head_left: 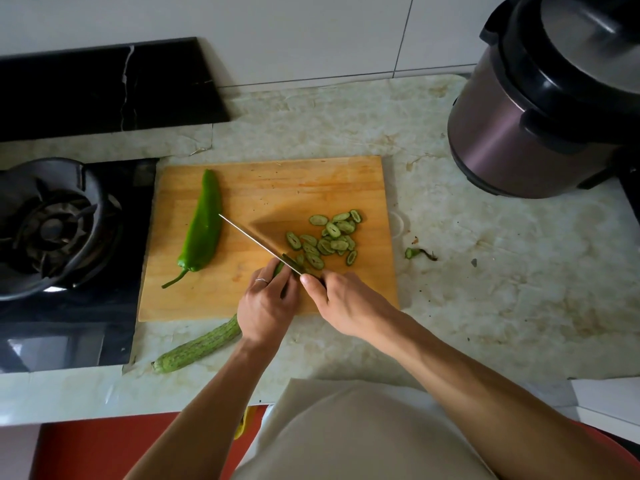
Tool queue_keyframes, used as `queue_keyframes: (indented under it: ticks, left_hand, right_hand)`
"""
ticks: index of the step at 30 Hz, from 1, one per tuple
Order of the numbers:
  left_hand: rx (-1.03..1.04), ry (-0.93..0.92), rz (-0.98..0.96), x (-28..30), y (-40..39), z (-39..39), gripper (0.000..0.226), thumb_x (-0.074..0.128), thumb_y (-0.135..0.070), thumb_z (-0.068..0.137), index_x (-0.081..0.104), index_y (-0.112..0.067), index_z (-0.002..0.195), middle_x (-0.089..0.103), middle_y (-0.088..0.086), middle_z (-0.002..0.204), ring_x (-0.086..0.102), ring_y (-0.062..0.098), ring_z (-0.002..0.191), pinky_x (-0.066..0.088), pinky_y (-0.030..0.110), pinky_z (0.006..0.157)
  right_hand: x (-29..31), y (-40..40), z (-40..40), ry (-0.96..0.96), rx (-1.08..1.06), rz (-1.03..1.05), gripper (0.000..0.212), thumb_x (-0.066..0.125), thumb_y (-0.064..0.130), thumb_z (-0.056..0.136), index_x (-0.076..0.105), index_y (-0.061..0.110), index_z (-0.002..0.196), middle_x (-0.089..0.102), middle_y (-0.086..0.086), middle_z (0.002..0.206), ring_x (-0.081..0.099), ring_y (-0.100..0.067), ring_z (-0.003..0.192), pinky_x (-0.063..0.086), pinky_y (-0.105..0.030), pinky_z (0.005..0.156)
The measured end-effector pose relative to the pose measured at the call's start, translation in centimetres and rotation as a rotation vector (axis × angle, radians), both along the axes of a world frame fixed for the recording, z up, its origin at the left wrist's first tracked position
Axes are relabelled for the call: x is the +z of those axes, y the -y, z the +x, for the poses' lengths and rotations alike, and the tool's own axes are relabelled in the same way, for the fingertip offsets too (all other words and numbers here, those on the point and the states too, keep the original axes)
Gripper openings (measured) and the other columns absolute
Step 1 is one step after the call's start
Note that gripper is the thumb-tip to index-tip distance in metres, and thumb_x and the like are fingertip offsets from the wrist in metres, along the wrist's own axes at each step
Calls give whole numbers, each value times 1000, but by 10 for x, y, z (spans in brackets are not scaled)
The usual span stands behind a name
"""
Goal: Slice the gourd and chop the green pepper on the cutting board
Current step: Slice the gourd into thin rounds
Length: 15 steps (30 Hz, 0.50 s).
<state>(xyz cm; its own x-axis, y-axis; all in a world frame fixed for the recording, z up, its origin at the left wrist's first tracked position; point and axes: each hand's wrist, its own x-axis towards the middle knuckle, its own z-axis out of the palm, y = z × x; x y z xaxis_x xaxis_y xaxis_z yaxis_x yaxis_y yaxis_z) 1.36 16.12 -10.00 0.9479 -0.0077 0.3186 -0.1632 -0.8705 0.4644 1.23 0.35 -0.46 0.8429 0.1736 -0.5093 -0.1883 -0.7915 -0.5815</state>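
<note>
A long ridged gourd (197, 348) lies slantwise across the near edge of the wooden cutting board (263, 185), its thick end hanging over the counter. My left hand (266, 303) holds the gourd down near its cut end. In my right hand (346, 303) is a knife (256, 242), gripped by the handle, its blade resting across the gourd's tip. Several oval gourd slices (329, 237) are piled right of the blade. A whole green pepper (202, 226) lies on the board's left side, stem toward me.
A gas burner (52, 226) sits left of the board, with a black slab (104, 84) behind it. A dark pressure cooker (540, 98) stands at the back right. A cut gourd tip (419, 253) lies on the marble counter right of the board.
</note>
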Motion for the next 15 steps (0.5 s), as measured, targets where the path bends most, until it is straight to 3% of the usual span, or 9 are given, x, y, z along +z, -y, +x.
queue_keyframes:
  ticks: [7, 12, 15]
  left_hand:
    - [18, -5, 7, -7, 0, -1, 19, 58, -21, 94, 77, -20, 98, 70, -10, 117, 65, 19, 95, 54, 30, 53]
    - [12, 28, -19, 0, 1, 0, 19, 59, -22, 93, 78, -19, 96, 71, -8, 117, 67, 20, 94, 53, 28, 55]
    - [2, 23, -30, 0, 1, -1, 20, 57, -20, 93, 77, -19, 95, 71, -9, 115, 66, 20, 93, 55, 30, 55]
  right_hand:
    - [-6, 7, -7, -28, -16, -19, 49, 26, 58, 102, 50, 17, 89, 52, -2, 71, 54, -29, 72, 36, -32, 62]
    - [-15, -1, 1, 24, -8, 23, 48, 27, 58, 102, 51, 17, 93, 62, -12, 87, 60, -34, 83, 34, -31, 63]
    - [-20, 5, -5, 41, -5, 16, 54, 26, 57, 102, 57, 13, 105, 66, -14, 91, 62, -35, 87, 34, -30, 64]
